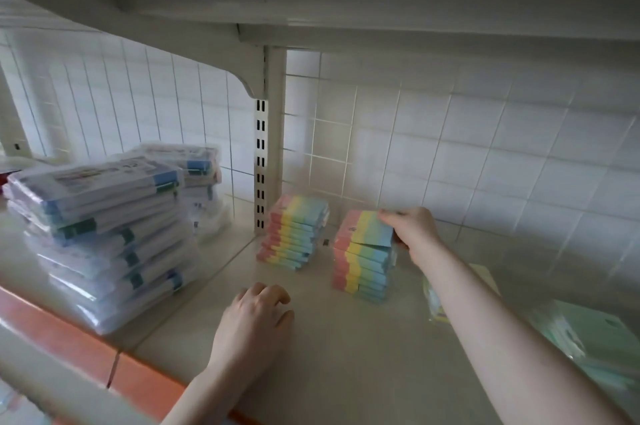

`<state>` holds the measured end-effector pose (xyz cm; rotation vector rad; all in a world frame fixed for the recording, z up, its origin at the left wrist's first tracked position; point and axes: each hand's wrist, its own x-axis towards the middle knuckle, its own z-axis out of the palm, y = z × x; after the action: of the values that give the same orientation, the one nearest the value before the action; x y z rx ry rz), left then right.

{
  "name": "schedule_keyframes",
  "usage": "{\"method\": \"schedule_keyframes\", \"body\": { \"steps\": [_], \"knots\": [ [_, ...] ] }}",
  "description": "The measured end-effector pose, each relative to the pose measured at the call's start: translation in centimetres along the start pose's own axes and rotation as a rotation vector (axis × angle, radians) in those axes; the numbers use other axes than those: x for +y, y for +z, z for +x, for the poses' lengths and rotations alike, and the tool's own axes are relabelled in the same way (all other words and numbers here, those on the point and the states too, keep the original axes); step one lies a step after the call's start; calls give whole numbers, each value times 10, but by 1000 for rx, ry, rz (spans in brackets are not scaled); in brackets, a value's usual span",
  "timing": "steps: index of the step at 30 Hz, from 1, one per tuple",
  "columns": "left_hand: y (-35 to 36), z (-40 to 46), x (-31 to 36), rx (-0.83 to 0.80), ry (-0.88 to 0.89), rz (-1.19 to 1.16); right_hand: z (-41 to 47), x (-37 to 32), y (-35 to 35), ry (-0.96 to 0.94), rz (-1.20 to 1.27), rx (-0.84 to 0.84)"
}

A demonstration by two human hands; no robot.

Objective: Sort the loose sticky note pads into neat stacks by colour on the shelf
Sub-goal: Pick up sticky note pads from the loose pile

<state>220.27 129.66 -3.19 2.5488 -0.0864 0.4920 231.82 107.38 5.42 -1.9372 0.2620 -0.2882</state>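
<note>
Evidently the stacking step was in hand: the right hand [410, 234] pinched the top rainbow pad [367, 229] by its far right edge, tilted and skewed atop the right stack [362, 269] near the back of the shelf [346, 355]. Just beside it, against the upright post [265, 147], stood the left stack [294, 237], fairly square. The left hand [254, 324] rested on the shelf near its front edge, fingers loosely curled, holding nothing. Next, I judged, the pad needed squaring flush before letting go. Green pads [581, 345] lay at the right edge.
</note>
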Motion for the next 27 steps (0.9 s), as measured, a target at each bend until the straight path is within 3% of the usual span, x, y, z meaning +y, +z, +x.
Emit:
{"method": "schedule_keyframes", "body": {
  "steps": [7,15,20,27],
  "knots": [
    [1,2,-4,-24,-3,-18,-3,5,7,-83,-415,103],
    [1,3,-3,-35,-4,-11,0,12,14,-137,-589,179],
    [0,3,-3,-50,4,2,-24,4,-6,-309,-615,295],
    [-2,-3,4,-13,20,20,-68,25,-68,-549,-839,478]
  ]
}}
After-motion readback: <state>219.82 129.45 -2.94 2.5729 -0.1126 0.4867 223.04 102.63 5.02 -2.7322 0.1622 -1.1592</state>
